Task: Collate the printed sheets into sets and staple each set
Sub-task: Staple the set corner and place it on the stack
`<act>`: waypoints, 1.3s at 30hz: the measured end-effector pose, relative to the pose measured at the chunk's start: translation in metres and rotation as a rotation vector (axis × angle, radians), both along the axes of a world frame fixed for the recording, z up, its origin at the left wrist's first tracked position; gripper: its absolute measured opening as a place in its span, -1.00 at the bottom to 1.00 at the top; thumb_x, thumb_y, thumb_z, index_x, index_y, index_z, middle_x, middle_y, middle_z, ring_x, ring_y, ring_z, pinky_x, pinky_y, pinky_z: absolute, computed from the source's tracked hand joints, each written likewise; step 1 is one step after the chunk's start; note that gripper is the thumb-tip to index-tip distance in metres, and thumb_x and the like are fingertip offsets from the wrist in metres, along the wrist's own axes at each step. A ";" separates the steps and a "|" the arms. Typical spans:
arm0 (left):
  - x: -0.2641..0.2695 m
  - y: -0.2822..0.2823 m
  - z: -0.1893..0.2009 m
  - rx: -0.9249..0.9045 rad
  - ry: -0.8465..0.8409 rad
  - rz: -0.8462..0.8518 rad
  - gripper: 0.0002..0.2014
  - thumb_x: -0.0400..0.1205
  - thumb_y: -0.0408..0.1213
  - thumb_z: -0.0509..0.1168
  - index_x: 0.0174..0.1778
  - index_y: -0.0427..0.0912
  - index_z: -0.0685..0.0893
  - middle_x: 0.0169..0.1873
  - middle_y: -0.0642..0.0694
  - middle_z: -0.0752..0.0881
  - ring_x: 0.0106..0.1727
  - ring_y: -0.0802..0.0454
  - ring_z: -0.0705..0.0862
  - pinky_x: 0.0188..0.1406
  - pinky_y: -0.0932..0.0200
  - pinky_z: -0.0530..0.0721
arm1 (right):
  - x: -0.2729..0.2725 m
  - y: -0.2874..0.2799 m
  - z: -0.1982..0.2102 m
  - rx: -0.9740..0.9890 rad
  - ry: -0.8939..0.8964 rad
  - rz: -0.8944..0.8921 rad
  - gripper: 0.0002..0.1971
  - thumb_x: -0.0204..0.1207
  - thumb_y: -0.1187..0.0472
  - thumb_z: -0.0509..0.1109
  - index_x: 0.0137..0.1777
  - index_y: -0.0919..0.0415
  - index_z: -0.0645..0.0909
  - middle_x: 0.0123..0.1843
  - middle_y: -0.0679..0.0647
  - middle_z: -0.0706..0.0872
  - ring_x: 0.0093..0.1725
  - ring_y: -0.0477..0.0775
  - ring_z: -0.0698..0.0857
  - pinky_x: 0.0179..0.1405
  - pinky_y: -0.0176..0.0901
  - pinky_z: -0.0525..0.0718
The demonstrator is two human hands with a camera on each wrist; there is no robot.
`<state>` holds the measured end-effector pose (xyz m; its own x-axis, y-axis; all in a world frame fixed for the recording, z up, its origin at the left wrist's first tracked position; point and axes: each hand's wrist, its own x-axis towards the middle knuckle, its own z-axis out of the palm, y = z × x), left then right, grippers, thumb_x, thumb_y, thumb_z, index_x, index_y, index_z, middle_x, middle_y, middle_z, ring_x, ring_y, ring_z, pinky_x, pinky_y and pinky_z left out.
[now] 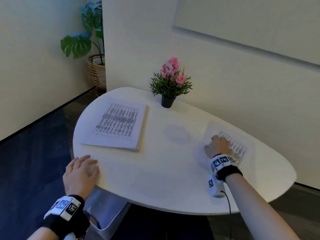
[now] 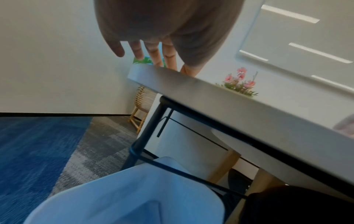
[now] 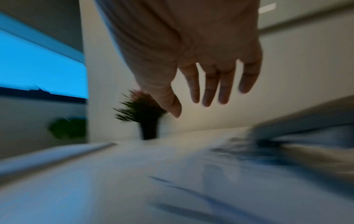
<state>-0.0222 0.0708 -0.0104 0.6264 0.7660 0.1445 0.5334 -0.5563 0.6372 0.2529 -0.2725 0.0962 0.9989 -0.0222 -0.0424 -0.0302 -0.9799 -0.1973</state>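
Note:
A thick stack of printed sheets (image 1: 119,125) with a table of text on top lies on the left half of the white table (image 1: 155,170). A single printed sheet (image 1: 239,148) lies at the right, blurred. My right hand (image 1: 219,144) hovers over it with fingers spread and straight; the right wrist view shows the hand (image 3: 210,84) above the blurred sheet (image 3: 249,151), holding nothing. My left hand (image 1: 83,168) rests flat on the table's near-left edge, fingers relaxed; in the left wrist view its fingers (image 2: 153,53) reach over the table edge (image 2: 210,94). No stapler is visible.
A small potted plant with pink flowers (image 1: 170,84) stands at the back of the table by the wall. A large leafy plant in a wicker basket (image 1: 96,70) sits on the floor behind. A light chair seat (image 1: 107,210) is under the table's near edge.

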 end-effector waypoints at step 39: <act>0.013 -0.065 -0.003 0.192 0.136 -0.345 -0.57 0.52 0.11 -0.09 0.15 0.14 0.57 0.31 0.09 0.52 0.34 -0.13 0.47 0.39 -0.17 0.36 | -0.014 -0.126 -0.017 0.064 0.324 -0.370 -0.42 0.35 -0.15 0.54 0.34 -0.02 0.50 0.44 0.16 0.52 0.36 0.23 0.52 0.23 0.03 0.50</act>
